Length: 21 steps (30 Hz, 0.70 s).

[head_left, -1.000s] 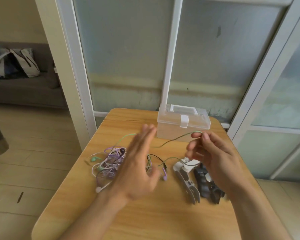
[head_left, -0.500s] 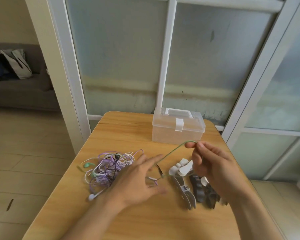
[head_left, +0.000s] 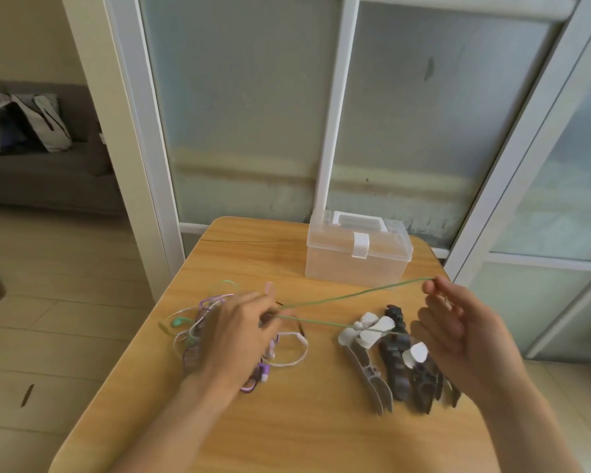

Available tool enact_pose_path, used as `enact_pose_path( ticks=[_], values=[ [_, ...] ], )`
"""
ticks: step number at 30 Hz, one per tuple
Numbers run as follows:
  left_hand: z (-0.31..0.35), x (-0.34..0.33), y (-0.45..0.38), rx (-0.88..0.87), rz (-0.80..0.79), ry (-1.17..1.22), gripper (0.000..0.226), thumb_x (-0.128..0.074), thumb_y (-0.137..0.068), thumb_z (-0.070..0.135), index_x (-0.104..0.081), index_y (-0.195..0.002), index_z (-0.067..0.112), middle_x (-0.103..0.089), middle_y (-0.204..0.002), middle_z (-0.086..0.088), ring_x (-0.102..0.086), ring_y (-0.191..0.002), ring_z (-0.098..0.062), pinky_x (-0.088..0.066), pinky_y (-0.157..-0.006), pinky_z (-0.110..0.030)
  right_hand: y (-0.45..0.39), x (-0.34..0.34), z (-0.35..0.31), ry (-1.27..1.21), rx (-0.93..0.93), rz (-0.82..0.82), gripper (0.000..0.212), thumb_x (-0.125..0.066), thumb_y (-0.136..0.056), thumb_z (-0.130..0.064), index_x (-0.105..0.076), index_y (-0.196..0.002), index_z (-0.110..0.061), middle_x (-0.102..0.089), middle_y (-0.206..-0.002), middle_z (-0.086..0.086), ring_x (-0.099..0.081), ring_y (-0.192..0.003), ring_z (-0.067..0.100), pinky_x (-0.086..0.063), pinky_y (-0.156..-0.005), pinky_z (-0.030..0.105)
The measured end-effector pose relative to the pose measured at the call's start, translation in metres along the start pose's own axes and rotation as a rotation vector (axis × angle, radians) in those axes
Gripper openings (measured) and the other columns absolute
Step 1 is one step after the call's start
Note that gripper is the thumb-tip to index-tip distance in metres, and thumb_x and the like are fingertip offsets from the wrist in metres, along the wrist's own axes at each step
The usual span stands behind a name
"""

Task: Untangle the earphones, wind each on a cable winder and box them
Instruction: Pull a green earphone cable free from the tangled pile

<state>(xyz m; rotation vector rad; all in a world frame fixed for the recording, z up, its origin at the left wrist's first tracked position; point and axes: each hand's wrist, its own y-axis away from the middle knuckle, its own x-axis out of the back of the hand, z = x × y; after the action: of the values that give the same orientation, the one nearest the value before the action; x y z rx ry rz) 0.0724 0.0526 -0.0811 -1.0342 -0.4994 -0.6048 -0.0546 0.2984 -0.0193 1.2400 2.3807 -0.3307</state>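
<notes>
Green earphone cable (head_left: 338, 297) stretched taut in two strands above the table, running from the left hand (head_left: 234, 331) across to the right hand (head_left: 458, 331). Left hand sits over the tangle of earphones (head_left: 198, 322) near the table's left edge, fingers curled, pinching the green strands at their left end. Right hand raised near the right edge, thumb and forefinger pinching the cable's loop at its top, other fingers loosely spread. Tangle is a heap of purple, white and pale green cords with a teal earbud (head_left: 177, 322) poking out toward the left edge; a white loop (head_left: 296, 349) trails from it toward the table's middle. Cable winders (head_left: 389, 356), white and black, lie in a cluster toward the right edge, partly beneath the right hand and under the lower green strand. Clear plastic box (head_left: 357, 254), lid closed with latch down, stands at the far edge. Wooden table (head_left: 304, 428).
</notes>
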Motion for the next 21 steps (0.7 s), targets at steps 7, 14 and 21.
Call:
enact_pose_path(
  ticks=[7,14,21],
  values=[
    [-0.024,0.011,-0.006,0.093,0.041,-0.048,0.018,-0.09,-0.063,0.019,-0.075,-0.072,0.023,-0.064,-0.079,0.017,-0.058,-0.083,-0.015,-0.036,-0.077,-0.039,-0.004,0.04,0.001,0.286,0.07,0.312,0.024,-0.058,-0.094,-0.02,-0.071,-0.076,-0.013,-0.029,-0.054,-0.002,-0.026,-0.046,0.014,-0.027,-0.05,0.027],
    [-0.006,0.003,0.002,-0.061,-0.188,0.182,0.025,-0.061,-0.087,0.043,-0.077,-0.082,0.025,-0.061,-0.064,0.008,-0.053,-0.064,-0.012,-0.042,-0.068,-0.034,0.005,-0.006,0.041,1.136,0.431,0.417,0.051,-0.073,-0.088,-0.031,-0.055,-0.135,-0.025,-0.051,-0.133,-0.005,-0.048,-0.121,0.005,-0.039,-0.103,0.022],
    [0.007,-0.005,0.011,-0.348,-0.236,0.102,0.018,-0.059,-0.081,0.035,-0.073,-0.072,0.028,-0.045,-0.066,0.013,-0.045,-0.07,-0.011,-0.034,-0.072,-0.031,0.014,-0.047,0.095,1.195,0.448,-0.284,0.033,-0.072,-0.09,-0.04,-0.066,-0.122,-0.034,-0.067,-0.111,-0.028,-0.064,-0.1,-0.003,-0.036,-0.109,0.022]
  ],
)
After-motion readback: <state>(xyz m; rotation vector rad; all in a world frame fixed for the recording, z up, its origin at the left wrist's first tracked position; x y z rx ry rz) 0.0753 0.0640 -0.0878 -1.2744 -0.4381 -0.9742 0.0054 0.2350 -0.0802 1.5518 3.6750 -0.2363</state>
